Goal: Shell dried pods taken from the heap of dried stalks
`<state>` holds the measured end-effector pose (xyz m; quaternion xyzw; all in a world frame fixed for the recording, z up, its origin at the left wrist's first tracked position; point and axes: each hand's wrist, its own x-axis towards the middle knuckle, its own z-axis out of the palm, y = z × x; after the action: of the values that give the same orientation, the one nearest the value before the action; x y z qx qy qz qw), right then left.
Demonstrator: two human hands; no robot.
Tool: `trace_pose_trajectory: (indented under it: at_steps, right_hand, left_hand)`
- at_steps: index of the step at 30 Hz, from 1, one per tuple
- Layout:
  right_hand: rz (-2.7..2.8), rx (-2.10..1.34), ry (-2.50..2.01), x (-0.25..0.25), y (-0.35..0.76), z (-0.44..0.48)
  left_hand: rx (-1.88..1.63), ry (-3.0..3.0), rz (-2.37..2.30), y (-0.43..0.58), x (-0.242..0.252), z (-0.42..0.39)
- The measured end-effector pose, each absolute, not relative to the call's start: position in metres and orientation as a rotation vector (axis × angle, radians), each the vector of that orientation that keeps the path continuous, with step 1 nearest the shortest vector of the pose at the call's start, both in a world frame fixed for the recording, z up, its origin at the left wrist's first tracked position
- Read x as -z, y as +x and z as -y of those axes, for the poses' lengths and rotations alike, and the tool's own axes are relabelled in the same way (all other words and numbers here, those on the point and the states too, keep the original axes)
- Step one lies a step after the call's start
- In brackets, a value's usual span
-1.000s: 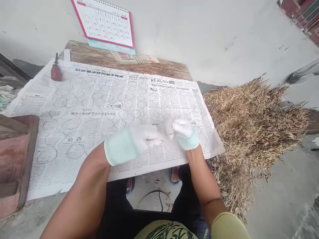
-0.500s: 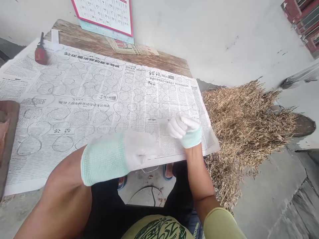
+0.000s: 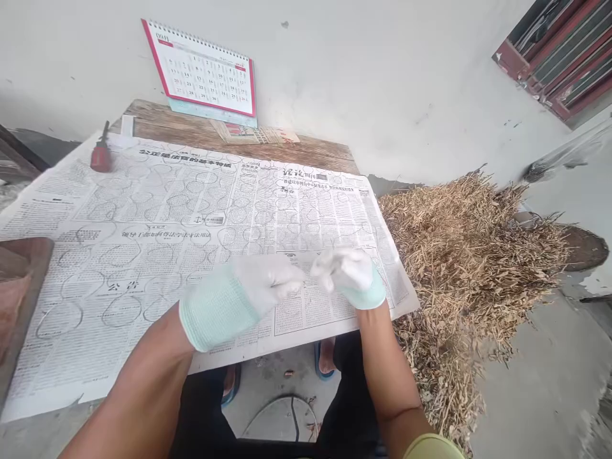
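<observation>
My left hand (image 3: 268, 284), in a white glove with a mint cuff, is over the front part of the newspaper sheet (image 3: 157, 255). Its thumb and fingers are pressed together, pointing right. Close by on the right, my right hand (image 3: 344, 271), gloved alike, has curled fingers turned toward the left one. A narrow gap separates the two. Anything pinched in either hand is too small or too blurred to make out. Pencil-like rounded outlines, many of them joined in pairs, cover the newspaper.
A red bottle with a dark pointed top (image 3: 101, 156) stands at the far left. Behind are a desk calendar (image 3: 205, 73) and the bare wooden tabletop (image 3: 315, 150). A brown wooden-edged object (image 3: 41, 255) lies at the left edge. Dry stalks (image 3: 449, 255) are heaped on the right.
My view has tilted up, showing more of the wall and calendar. My left hand has turned, its fingers now angled toward the right hand. A thin thread-like loop below the table edge no longer shows.
</observation>
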<state>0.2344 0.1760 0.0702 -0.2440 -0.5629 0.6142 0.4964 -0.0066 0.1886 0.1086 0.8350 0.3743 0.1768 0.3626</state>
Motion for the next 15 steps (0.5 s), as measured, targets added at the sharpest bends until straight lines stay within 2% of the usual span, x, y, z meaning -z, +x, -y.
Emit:
trace_pose_trajectory:
  at_steps: [10, 15]
  right_hand:
    - [1.286, -1.766, -0.466, -0.067, 0.229, -0.177]
    - [1.276, -1.840, -0.561, -0.070, 0.224, -0.174]
  left_hand:
    - [-0.391, 2.059, -0.815, -0.006, -0.095, -0.191]
    - [-0.300, 2.036, -0.801, -0.007, -0.092, -0.188]
